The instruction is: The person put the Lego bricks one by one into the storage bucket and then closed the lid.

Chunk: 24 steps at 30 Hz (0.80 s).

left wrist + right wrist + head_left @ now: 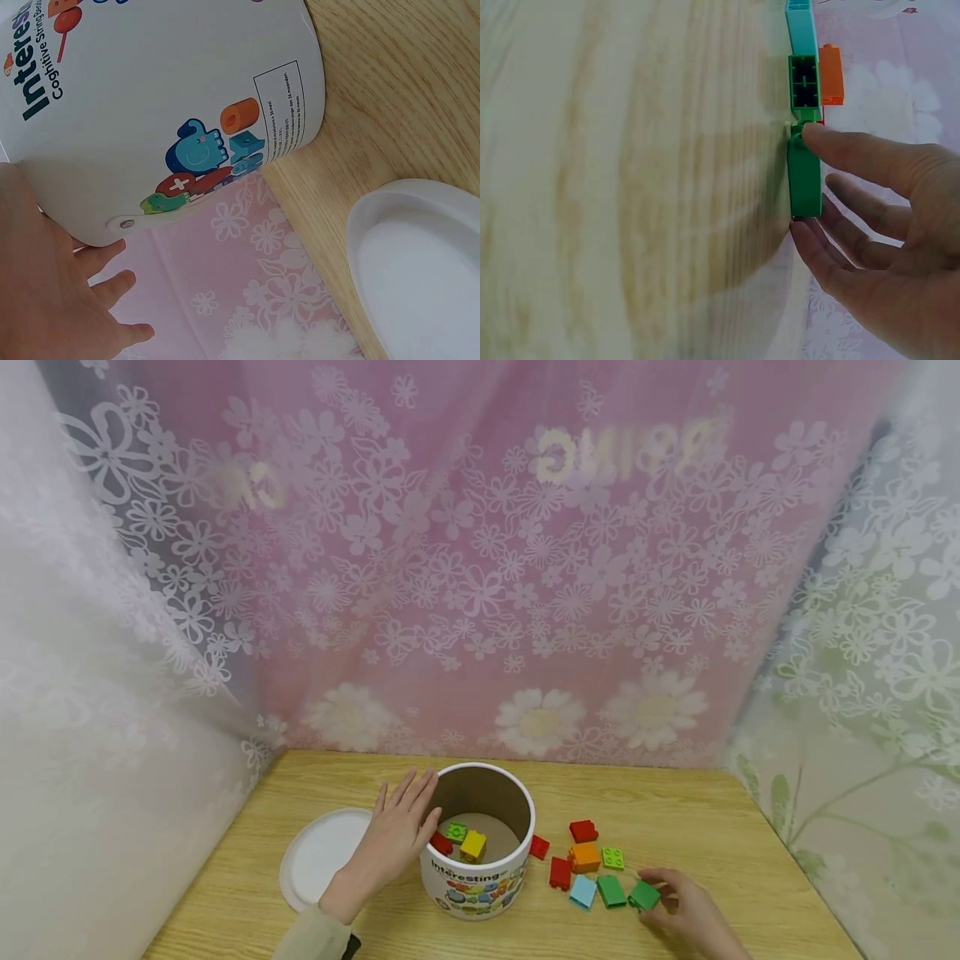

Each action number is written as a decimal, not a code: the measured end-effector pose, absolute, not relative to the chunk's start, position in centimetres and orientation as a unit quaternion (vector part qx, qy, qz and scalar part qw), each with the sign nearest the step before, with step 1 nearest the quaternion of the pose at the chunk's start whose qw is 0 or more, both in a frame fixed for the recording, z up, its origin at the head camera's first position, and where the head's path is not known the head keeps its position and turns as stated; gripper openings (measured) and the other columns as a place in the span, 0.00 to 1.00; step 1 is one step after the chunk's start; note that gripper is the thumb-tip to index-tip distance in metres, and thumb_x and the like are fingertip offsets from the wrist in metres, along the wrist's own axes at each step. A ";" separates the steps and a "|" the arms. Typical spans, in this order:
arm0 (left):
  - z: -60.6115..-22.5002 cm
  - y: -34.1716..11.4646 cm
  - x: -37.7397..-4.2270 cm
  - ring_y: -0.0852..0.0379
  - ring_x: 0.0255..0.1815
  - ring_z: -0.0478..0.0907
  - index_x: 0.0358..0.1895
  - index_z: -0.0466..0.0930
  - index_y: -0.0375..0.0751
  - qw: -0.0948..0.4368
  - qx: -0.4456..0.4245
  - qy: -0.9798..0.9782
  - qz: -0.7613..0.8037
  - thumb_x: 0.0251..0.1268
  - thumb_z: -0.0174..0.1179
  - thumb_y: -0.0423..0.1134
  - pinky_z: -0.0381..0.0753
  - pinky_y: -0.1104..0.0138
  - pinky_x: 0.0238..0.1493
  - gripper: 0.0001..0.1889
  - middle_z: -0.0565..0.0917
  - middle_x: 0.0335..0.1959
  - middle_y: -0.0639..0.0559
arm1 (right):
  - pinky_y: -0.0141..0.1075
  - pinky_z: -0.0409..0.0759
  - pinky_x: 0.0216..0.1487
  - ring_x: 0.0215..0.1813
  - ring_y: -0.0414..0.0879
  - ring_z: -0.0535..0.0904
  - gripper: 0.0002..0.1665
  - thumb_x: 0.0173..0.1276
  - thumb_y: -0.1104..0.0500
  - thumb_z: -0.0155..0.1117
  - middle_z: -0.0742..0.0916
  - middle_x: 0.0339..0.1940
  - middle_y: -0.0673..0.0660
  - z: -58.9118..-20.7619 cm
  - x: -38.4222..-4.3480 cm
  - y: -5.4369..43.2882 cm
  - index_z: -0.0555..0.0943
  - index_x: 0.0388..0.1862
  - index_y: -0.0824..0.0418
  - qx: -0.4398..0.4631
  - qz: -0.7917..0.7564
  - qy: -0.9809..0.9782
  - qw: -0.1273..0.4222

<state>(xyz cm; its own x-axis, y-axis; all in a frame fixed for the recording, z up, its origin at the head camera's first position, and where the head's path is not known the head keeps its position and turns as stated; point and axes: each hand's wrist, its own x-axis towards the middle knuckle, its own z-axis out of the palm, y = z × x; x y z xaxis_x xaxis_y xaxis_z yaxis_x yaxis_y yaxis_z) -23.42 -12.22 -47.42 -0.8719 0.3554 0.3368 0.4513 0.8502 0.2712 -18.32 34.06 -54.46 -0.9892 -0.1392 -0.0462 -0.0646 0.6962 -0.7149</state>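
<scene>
My left hand [397, 827] lies against the left side of a white printed bucket [480, 885], its fingers straight and reaching over the rim. The left wrist view shows the same hand [60, 285] beside the bucket wall [150, 135]. Inside the bucket are a yellow block [473, 845], a light green block [456, 832] and a red block [441, 843]. On the right, my right hand [686, 906] holds a green building block [644, 896] by its edges, low at the table. Up close, thumb and fingers stand at opposite ends of that green building block [805, 176].
Loose blocks lie right of the bucket: a second green block [611, 891], a light blue one [582, 892], an orange one [584, 857], a light green one [612, 858] and several red ones [583, 831]. A white lid [318, 860] lies left. Floral curtains [480, 568] enclose the wooden table [675, 802].
</scene>
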 end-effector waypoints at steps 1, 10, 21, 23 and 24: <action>-47.4 -12.2 -23.4 0.44 0.82 0.52 0.79 0.60 0.41 0.139 -0.212 -0.952 -0.173 0.82 0.45 0.53 0.45 0.37 0.77 0.32 0.62 0.80 0.47 | 0.46 0.85 0.48 0.48 0.52 0.82 0.34 0.55 0.61 0.81 0.86 0.53 0.61 -54.5 -18.3 34.0 0.80 0.60 0.69 -0.053 -0.381 0.922 0.046; -47.4 -12.2 -23.5 0.43 0.82 0.52 0.80 0.60 0.40 0.136 -0.213 -0.952 -0.175 0.82 0.43 0.55 0.45 0.37 0.77 0.32 0.62 0.80 0.47 | 0.41 0.85 0.45 0.43 0.46 0.81 0.31 0.52 0.65 0.81 0.86 0.47 0.55 -54.5 -18.8 33.4 0.83 0.57 0.66 -0.019 -0.357 0.933 0.032; -47.7 -12.4 -23.5 0.44 0.82 0.53 0.80 0.59 0.42 0.141 -0.216 -0.951 -0.173 0.83 0.42 0.56 0.46 0.36 0.76 0.32 0.61 0.80 0.48 | 0.39 0.85 0.47 0.48 0.52 0.81 0.31 0.58 0.66 0.77 0.83 0.54 0.64 -52.0 -19.7 33.3 0.80 0.61 0.72 -0.054 -0.380 0.923 -0.007; -47.7 -12.4 -23.5 0.45 0.82 0.52 0.80 0.58 0.43 0.139 -0.214 -0.952 -0.171 0.83 0.42 0.56 0.46 0.36 0.77 0.32 0.61 0.80 0.50 | 0.39 0.85 0.48 0.48 0.53 0.81 0.31 0.59 0.66 0.77 0.83 0.54 0.64 -51.5 -20.0 33.1 0.79 0.62 0.71 -0.058 -0.381 0.923 -0.013; -47.7 -12.4 -23.5 0.45 0.82 0.51 0.80 0.58 0.43 0.138 -0.214 -0.952 -0.172 0.82 0.42 0.56 0.46 0.37 0.77 0.32 0.60 0.80 0.50 | 0.39 0.85 0.48 0.48 0.53 0.81 0.31 0.59 0.66 0.77 0.83 0.55 0.64 -51.2 -20.1 32.9 0.80 0.62 0.70 -0.061 -0.381 0.922 -0.017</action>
<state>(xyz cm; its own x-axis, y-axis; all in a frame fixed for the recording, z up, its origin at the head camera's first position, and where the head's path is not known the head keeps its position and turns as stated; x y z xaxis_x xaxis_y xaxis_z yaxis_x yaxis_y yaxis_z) -23.49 -12.41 -47.70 -0.8710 0.3593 0.3352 0.4537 0.8499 0.2679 -20.06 32.91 -51.17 -0.9921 -0.0991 0.0774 -0.1248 0.7019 -0.7013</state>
